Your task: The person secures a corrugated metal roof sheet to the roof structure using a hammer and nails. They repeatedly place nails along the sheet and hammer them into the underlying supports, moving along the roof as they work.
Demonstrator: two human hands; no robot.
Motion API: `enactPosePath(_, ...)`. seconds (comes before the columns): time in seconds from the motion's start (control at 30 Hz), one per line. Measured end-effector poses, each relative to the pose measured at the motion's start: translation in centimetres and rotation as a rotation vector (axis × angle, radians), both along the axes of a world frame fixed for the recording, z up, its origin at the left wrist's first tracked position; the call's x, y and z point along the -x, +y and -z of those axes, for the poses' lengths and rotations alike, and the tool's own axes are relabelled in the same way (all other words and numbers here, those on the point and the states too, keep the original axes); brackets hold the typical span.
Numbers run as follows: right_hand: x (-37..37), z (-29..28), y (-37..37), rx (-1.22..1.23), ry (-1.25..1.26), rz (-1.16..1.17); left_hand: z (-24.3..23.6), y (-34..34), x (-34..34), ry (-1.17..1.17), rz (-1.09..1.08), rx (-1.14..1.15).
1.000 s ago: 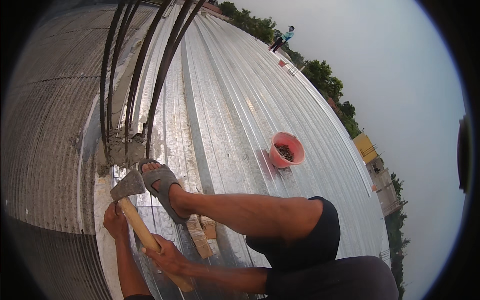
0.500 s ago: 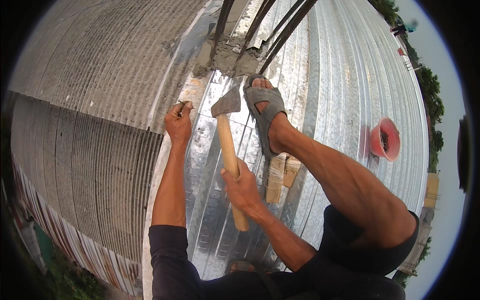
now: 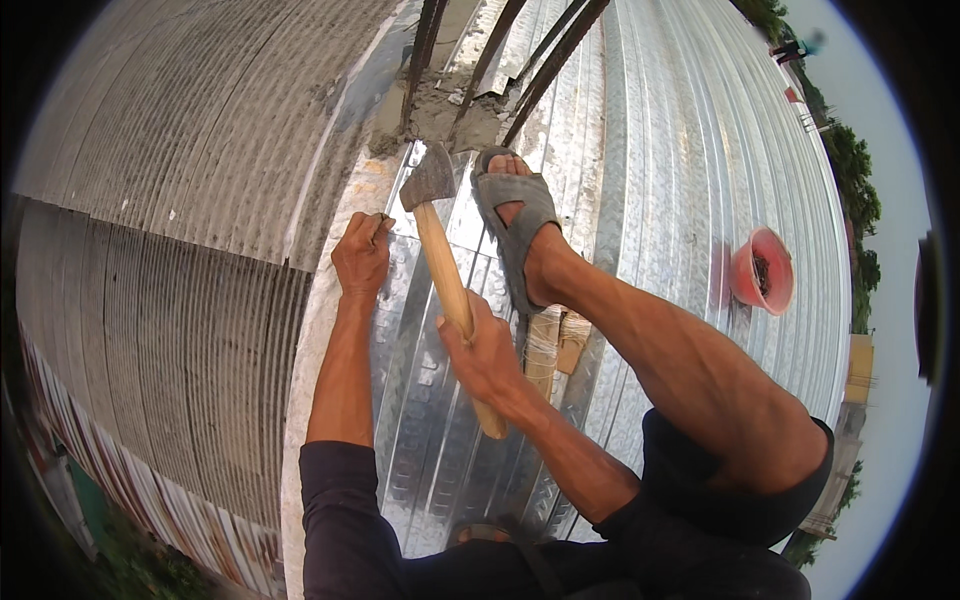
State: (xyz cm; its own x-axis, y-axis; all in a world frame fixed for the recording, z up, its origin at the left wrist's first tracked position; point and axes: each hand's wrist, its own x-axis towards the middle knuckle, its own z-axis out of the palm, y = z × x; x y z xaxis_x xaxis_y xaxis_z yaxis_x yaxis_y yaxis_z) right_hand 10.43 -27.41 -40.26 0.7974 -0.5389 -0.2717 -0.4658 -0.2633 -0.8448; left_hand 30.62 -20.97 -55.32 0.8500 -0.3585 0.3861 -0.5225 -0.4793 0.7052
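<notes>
My right hand (image 3: 482, 350) is wrapped round the pale wooden handle of a hatchet (image 3: 443, 270). Its grey, wedge-shaped metal head is raised over the ribbed shiny metal sheet (image 3: 410, 400). At the left edge of that sheet, my left hand (image 3: 360, 258) pinches a small dark nail (image 3: 388, 219) between thumb and finger, mostly hidden by the fingertips. The hatchet head is up and to the right of the left hand, apart from it. My sandalled foot (image 3: 515, 205) stands on the sheet right of the hatchet.
Dark steel bars (image 3: 555, 70) rise from rough concrete (image 3: 440, 110) ahead. A red bucket (image 3: 763, 270) with small dark pieces stands on the metal to the right. Wood blocks wound with string (image 3: 543, 350) lie beside my leg. Grey corrugated roofing (image 3: 200, 130) slopes left. Another person is far off, upper right.
The hatchet has moved up and left, its head now nearer my left hand. My left hand has lowered its fingertips to the sheet's edge, still pinching.
</notes>
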Motion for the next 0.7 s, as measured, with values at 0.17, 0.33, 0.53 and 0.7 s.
enactPosePath(0.17, -1.2, -2.0, 0.5, 0.087, -0.171, -0.033, -0.2, 0.2, 0.1, -0.001, 0.022, -0.026)
enactPosePath(0.33, -1.6, -2.8, 1.8, 0.259, -0.333, -0.026, 0.1, 0.4, 0.3, -0.023, 0.095, -0.103)
enactPosePath(0.53, -2.6, 2.3, 0.0, 0.303, 0.144, -0.149, 0.1, -1.0, 0.2, 0.011, 0.111, -0.067)
enactPosePath(0.7, -3.8, -3.0, -0.3, 0.243, -0.229, -0.044, 0.5, -0.1, 0.0, 0.043, 0.066, 0.025)
